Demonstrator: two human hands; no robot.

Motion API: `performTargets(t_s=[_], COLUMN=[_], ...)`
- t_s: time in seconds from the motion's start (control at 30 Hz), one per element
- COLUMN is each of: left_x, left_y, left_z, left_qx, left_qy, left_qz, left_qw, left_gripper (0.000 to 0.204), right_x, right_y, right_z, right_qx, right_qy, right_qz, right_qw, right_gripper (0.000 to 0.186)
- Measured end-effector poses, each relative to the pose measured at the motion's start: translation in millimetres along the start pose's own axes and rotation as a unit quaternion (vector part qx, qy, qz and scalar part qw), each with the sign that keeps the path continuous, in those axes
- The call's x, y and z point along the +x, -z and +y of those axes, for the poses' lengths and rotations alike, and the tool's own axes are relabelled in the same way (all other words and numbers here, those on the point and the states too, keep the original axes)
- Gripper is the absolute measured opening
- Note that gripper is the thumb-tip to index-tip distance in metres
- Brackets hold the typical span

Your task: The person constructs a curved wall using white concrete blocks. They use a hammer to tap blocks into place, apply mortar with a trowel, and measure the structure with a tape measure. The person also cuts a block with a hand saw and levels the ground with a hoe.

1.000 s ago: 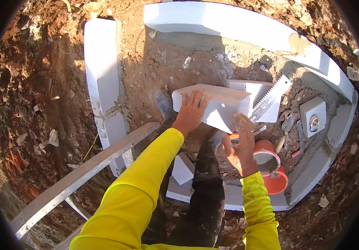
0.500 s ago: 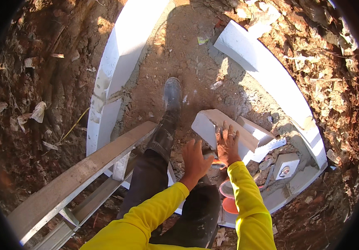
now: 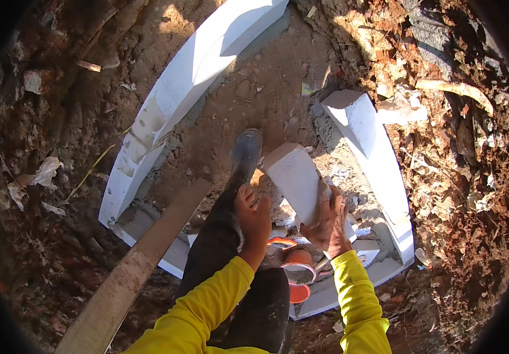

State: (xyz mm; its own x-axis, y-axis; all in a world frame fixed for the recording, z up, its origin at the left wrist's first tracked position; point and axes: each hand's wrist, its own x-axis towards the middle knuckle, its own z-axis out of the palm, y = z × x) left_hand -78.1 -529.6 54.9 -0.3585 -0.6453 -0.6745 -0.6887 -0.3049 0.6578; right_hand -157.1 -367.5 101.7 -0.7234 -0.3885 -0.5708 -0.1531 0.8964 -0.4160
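A white lightweight concrete block (image 3: pixel 293 180) is tilted up in front of me. My right hand (image 3: pixel 328 224) grips its right side near the lower end, with the fingers along the edge. My left hand (image 3: pixel 253 221) is beside my dark trouser leg, apart from the block, its fingers loosely bent and holding nothing. Under and behind the block lie tools, partly hidden: an orange-edged handle (image 3: pixel 281 241) and an orange cup-like container (image 3: pixel 299 265). Another small white block piece (image 3: pixel 366 251) sits to the right of my right hand.
Low walls of white blocks curve along the left (image 3: pixel 175 100) and right (image 3: pixel 369 156), set in grey mortar. A ladder (image 3: pixel 136 265) slants in from the lower left. Rough earth banks with roots (image 3: pixel 455 194) surround the pit. My boot (image 3: pixel 247 150) stands on the dirt floor.
The block has been turned and raised, its white face now toward me. My right hand has moved from its top to its side; my left hand has shifted left. The view has swung.
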Motion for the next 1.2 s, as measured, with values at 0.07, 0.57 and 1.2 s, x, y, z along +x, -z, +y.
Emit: performTargets(t_s=[0.07,0.57,1.2], left_x=[8,43,48], left_y=[1,-11,-19], left_z=[13,54,58], left_qx=[0.011,-0.050,-0.044], left_qy=[0.017,0.087,0.093], left_qz=[0.021,0.012,-0.019], left_qw=[1.000,0.995,0.994], left_gripper=[0.060,0.057,0.054], right_x=[21,220,269], right_y=[30,122,138], right_z=[-24,-64,-36], right_qx=[0.053,0.022,0.014], right_qy=[0.012,0.102,0.104], right_qz=[0.046,0.207,0.203], right_qw=[0.997,0.973,0.973], right_gripper=[0.117,0.112,0.097])
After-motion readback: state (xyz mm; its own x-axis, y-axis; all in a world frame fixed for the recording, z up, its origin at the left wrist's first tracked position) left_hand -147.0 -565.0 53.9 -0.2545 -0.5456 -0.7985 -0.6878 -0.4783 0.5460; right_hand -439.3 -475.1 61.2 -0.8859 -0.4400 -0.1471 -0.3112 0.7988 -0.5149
